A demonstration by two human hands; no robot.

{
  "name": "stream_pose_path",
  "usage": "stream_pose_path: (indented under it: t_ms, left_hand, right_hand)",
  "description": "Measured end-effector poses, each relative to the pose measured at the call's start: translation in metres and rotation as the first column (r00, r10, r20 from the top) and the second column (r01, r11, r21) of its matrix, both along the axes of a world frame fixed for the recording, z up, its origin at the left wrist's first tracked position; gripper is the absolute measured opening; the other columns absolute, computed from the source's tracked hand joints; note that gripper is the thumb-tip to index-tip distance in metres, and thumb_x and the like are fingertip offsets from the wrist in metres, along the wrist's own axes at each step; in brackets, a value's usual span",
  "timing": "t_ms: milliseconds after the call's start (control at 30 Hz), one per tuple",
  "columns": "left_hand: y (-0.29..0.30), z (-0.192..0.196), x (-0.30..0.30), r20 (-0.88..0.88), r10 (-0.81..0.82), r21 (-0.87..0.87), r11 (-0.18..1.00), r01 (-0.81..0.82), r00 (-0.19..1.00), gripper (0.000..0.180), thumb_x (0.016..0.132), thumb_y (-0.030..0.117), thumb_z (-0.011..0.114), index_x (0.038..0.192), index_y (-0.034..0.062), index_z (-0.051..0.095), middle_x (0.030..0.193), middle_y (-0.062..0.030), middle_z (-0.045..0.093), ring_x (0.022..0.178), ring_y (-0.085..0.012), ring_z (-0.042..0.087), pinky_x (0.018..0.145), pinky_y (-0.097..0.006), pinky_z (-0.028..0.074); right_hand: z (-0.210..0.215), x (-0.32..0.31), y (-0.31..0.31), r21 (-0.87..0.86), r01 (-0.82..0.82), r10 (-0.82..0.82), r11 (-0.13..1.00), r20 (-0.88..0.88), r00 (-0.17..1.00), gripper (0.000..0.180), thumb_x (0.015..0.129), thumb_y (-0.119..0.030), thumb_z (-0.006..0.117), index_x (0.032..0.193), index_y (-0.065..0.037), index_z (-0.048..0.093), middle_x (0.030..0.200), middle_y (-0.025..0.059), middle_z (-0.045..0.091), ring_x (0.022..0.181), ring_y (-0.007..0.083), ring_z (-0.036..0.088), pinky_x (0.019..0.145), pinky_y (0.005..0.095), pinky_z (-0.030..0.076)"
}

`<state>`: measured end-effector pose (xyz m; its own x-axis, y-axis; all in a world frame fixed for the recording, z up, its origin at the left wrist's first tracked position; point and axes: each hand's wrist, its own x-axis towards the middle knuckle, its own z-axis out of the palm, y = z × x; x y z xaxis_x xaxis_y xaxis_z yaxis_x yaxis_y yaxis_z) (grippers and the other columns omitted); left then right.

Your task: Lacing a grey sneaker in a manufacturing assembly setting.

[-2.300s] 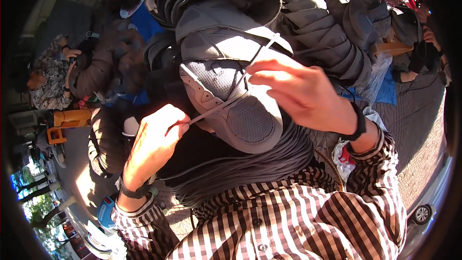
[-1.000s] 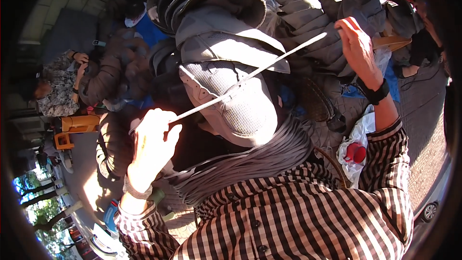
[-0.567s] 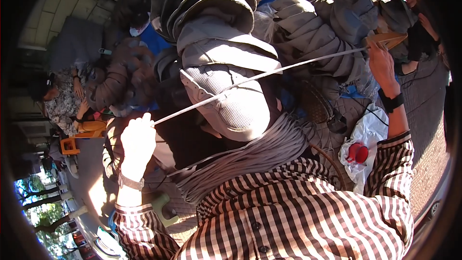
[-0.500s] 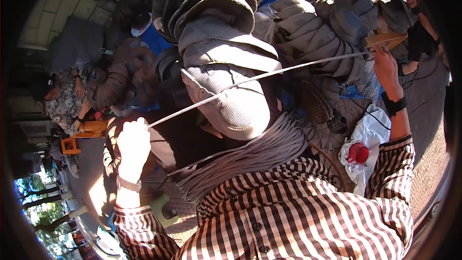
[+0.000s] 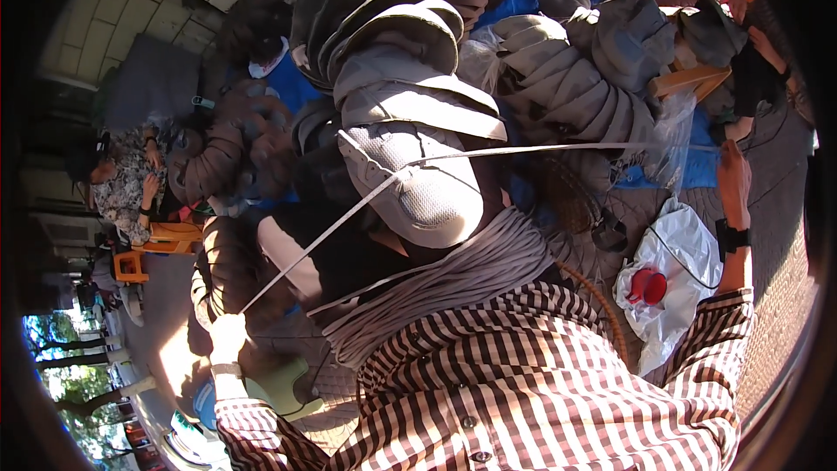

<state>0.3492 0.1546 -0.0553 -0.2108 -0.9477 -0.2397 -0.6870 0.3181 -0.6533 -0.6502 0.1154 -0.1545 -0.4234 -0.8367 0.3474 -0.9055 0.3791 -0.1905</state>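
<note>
A grey mesh shoe upper (image 5: pixel 440 196) lies toe toward me over my lap, at the front of a row of stacked uppers (image 5: pixel 418 105). A light grey shoelace (image 5: pixel 558 149) runs through its front eyelets and is stretched out to both sides. My left hand (image 5: pixel 228 337), low on the left, is closed on one end of the shoelace. Far out on the right, my right hand (image 5: pixel 733 176) pinches the other end. Across my lap lies a thick bundle of grey laces (image 5: pixel 453 283).
More stacked uppers (image 5: pixel 567 74) rest on a blue sheet (image 5: pixel 519 0). On the right is a white plastic bag (image 5: pixel 667 296) with a red cup (image 5: pixel 648 286). A green stool (image 5: pixel 283 384) stands at lower left. Other people sit at far left (image 5: pixel 122 179) and far right (image 5: pixel 758 78).
My left hand has moved down and slightly left. My right hand has gone right and down. The shoelace now bends at the upper, with longer ends on both sides.
</note>
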Motion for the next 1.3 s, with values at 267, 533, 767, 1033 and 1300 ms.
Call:
stream_pose_path:
  t_ms: [267, 533, 767, 1033, 1300]
  left_hand:
    - [0.037, -0.037, 0.021, -0.133, -0.09, 0.073, 0.992, 0.1, 0.987, 0.014, 0.08, 0.013, 0.055, 0.069, 0.0104, 0.062, 0.067, -0.0083, 0.06, 0.065, -0.0269, 0.06, 0.063, -0.039, 0.049]
    - [0.062, -0.06, 0.038, -0.316, 0.019, -0.068, 0.997, -0.042, 0.948, 0.01, 0.079, 0.007, 0.054, 0.071, 0.0062, 0.058, 0.067, -0.0133, 0.059, 0.065, -0.031, 0.059, 0.063, -0.041, 0.049]
    - [0.064, -0.071, 0.02, -0.385, 0.156, -0.113, 0.97, -0.214, 0.91, 0.01, 0.081, 0.005, 0.053, 0.072, 0.0038, 0.057, 0.068, -0.0171, 0.059, 0.068, -0.0349, 0.061, 0.064, -0.043, 0.05]
    - [0.071, -0.075, 0.008, -0.503, 0.271, -0.095, 0.926, -0.364, 0.821, 0.014, 0.085, 0.004, 0.048, 0.074, 0.0003, 0.056, 0.068, -0.0208, 0.058, 0.069, -0.0409, 0.059, 0.062, -0.047, 0.048]
    - [0.036, -0.072, 0.009, -0.832, 0.108, 0.462, 0.679, -0.57, -0.545, 0.015, 0.093, 0.007, 0.046, 0.079, 0.0082, 0.052, 0.061, 0.0032, 0.044, 0.055, -0.0082, 0.046, 0.05, -0.023, 0.04]
  right_hand:
    - [-0.01, -0.037, 0.031, -0.062, 0.025, -0.024, 0.998, 0.019, 1.0, 0.019, 0.09, -0.006, 0.045, 0.105, -0.004, 0.057, 0.091, 0.019, 0.065, 0.085, 0.0393, 0.062, 0.069, 0.0443, 0.047]
    - [0.067, 0.198, -0.007, -0.506, -0.344, 0.605, 0.791, 0.732, 0.314, 0.043, 0.08, 0.006, 0.043, 0.12, -0.006, 0.055, 0.092, 0.0033, 0.066, 0.082, 0.0091, 0.063, 0.064, 0.0209, 0.044]
    - [0.074, 0.364, -0.102, -0.612, -0.48, 0.504, 0.629, 0.791, -0.348, 0.009, 0.093, -0.007, 0.058, 0.09, 0.0, 0.055, 0.085, 0.007, 0.062, 0.077, 0.0097, 0.059, 0.074, 0.0253, 0.049]
    - [0.039, 0.392, -0.136, -0.675, -0.371, 0.539, 0.637, 0.735, -0.412, 0.05, 0.082, -0.047, 0.072, 0.101, -0.003, 0.058, 0.089, 0.001, 0.061, 0.081, 0.0079, 0.055, 0.075, 0.0249, 0.046]
    - [0.037, 0.399, -0.14, -0.678, -0.344, 0.457, 0.649, 0.709, -0.536, 0.02, 0.092, -0.021, 0.064, 0.086, -0.003, 0.058, 0.084, -0.0006, 0.059, 0.075, 0.0056, 0.048, 0.071, 0.0221, 0.039]
